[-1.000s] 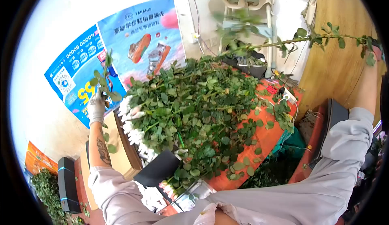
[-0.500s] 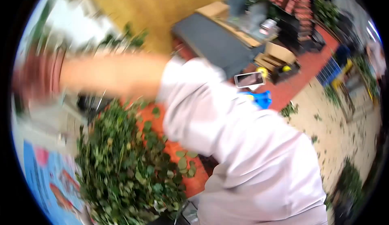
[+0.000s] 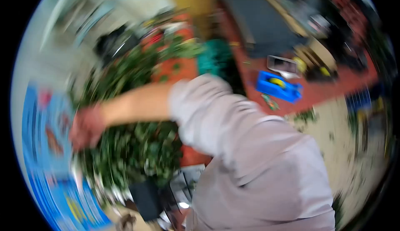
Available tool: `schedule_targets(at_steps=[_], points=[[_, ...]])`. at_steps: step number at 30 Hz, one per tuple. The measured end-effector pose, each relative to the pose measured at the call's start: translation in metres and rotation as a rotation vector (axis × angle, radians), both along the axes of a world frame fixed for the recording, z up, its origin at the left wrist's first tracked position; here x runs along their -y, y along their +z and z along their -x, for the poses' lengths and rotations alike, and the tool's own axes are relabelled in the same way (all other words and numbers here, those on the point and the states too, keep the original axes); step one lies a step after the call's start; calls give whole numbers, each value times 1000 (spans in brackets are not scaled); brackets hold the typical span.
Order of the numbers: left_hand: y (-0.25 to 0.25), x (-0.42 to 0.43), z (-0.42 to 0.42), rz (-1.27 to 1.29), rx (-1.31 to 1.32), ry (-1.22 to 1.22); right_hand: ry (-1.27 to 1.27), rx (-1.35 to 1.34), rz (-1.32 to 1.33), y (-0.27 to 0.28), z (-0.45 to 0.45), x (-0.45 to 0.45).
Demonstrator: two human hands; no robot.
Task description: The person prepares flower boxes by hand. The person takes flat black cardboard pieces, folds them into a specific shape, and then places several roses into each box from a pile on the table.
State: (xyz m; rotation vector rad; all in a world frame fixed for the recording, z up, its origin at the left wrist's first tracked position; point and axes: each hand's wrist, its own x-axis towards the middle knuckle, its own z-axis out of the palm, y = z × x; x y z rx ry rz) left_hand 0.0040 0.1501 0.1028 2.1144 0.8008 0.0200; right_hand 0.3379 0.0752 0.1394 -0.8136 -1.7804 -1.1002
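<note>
My right hand (image 3: 86, 127), in what looks like a reddish-brown glove, reaches across to the left, its fingers smeared by motion. Beside and beneath the forearm lies a large heap of green leafy stems (image 3: 133, 152). More leafy stems (image 3: 129, 70) lie beyond the arm, on an orange-red surface (image 3: 171, 69). Whether the hand holds or touches any stems cannot be made out. My left hand is out of sight.
A blue tape dispenser (image 3: 277, 87) and a phone (image 3: 282, 65) rest on the red table (image 3: 316, 91), near an open cardboard box (image 3: 318, 56). A dark grey padded board (image 3: 256, 16) stands behind. A blue printed poster (image 3: 46, 147) is at left; fallen leaves litter the floor (image 3: 333, 147).
My right hand has moved down in view from the upper left, to beside the leafy heap. The camera view has swung, bringing the tape dispenser and more of the orange-red surface into sight.
</note>
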Motion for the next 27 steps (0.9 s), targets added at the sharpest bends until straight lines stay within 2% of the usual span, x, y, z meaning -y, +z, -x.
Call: schedule_targets(at_steps=[2, 4, 5, 6, 7, 9, 10, 11, 12, 13, 15, 16, 17, 19, 20, 21, 22, 23, 25, 27], points=[[-10, 43, 79, 100, -23, 60, -63, 10, 174, 12, 8, 23], [-25, 82, 126, 181, -29, 90, -132, 142, 274, 20, 1, 34], [-31, 69, 139, 198, -159, 127, -143, 210, 302, 23, 3, 19], [-52, 84, 153, 298, -28, 148, -143, 284, 314, 24, 13, 19], [-72, 91, 165, 381, 107, 137, -120, 358, 316, 25, 32, 10], [-103, 95, 180, 441, 148, 213, 69, 436, 311, 21, 72, -19], [-119, 100, 187, 399, 209, 207, 45, 436, 451, 19, 95, -29], [-128, 103, 190, 450, 165, 275, 218, 427, 478, 13, 130, -34], [-125, 112, 188, 392, 206, 277, 150, 471, 452, 6, 144, -29], [-148, 117, 187, 353, 262, 290, 93, 534, 439, -27, 163, -37], [-175, 127, 183, 296, 256, 371, 78, 660, 647, -71, 199, -22], [-191, 130, 178, 350, 358, 416, 82, 702, 803, -87, 211, -10], [-213, 127, 169, 40, 407, 306, 83, 747, 960, -104, 219, 1], [-229, 113, 141, -160, 227, 241, -21, 963, 1011, -167, 224, 6], [-233, 108, 134, -152, 236, 251, -56, 1040, 1019, -182, 228, 2], [-236, 103, 128, -166, 70, 210, -98, 1108, 1009, -192, 230, -3], [-241, 100, 121, -159, -93, 172, -19, 936, 1204, -198, 233, -4], [-247, 100, 112, -148, -89, 182, -10, 948, 1210, -202, 232, -3], [-261, 102, 100, -444, -220, 206, -9, 809, 1227, -206, 233, 0], [-276, 110, 99, -358, -184, 255, 42, 717, 1168, -214, 227, -7]])
